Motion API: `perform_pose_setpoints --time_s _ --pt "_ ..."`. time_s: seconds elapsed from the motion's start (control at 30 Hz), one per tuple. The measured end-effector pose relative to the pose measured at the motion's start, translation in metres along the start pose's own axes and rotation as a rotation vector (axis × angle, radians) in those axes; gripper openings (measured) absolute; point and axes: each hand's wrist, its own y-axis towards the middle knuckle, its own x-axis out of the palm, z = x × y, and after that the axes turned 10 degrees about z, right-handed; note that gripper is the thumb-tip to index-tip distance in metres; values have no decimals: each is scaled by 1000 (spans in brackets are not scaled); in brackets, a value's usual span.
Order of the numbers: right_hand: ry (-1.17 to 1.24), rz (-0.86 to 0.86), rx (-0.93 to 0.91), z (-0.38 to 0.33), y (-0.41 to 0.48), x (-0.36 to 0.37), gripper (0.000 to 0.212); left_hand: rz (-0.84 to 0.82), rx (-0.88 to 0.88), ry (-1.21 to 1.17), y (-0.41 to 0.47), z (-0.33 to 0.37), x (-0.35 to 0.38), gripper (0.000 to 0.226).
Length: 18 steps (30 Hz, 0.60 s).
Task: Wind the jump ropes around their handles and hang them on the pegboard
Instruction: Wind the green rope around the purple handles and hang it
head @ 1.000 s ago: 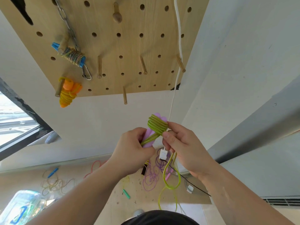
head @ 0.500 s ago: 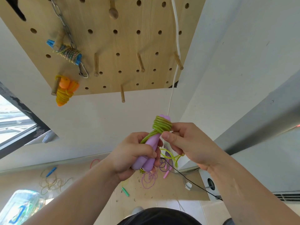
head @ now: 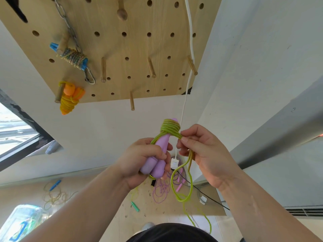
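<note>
A: Up top, the pale wooden pegboard (head: 157,49), with two wound ropes hanging at its left side: a blue-handled braided one (head: 73,57) and an orange-handled yellow one (head: 70,98).
B: Below it, the left grip (head: 141,159) is wrapped round the pair of lilac plastic handles (head: 157,159), tips pointing up.
A: And the right grip (head: 204,151) pinches the lime-green rope (head: 170,128) just beside its coils near the handle tips. A loose loop (head: 181,199) dangles beneath.

My left hand (head: 139,159) grips purple handles (head: 158,158); right hand (head: 201,151) pinches green rope (head: 170,128) coiled at handle tops, below pegboard (head: 122,49).
</note>
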Motion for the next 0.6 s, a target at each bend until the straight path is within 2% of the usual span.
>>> perform_pose_setpoints --time_s 0.07,0.17,0.2,0.3,0.43,0.5,0.53,0.6 --pt "-13 -36 14 -1 1 -1 22 -125 -69 -97 -3 -1 -1 36" --pt "-51 -152 72 0 4 -6 56 -321 -175 -223 -7 -3 -3 37" --pt "-67 -200 58 1 5 -8 59 -386 -205 -256 -8 -5 -5 36" --pt "-90 -288 -72 2 4 -8 47 -482 -235 -328 -8 -12 -7 33" --pt "-22 -252 -75 6 -1 -3 40 -523 -224 -308 -2 -19 -10 40" --pt "-25 -192 -58 10 -1 -1 34 -470 -220 -228 1 -20 -14 53" --pt "-62 -140 -68 11 -2 0 30 -386 -202 -152 2 -19 -14 59" --pt "-127 -18 -96 13 0 -1 27 -101 -68 49 4 -17 -14 66"
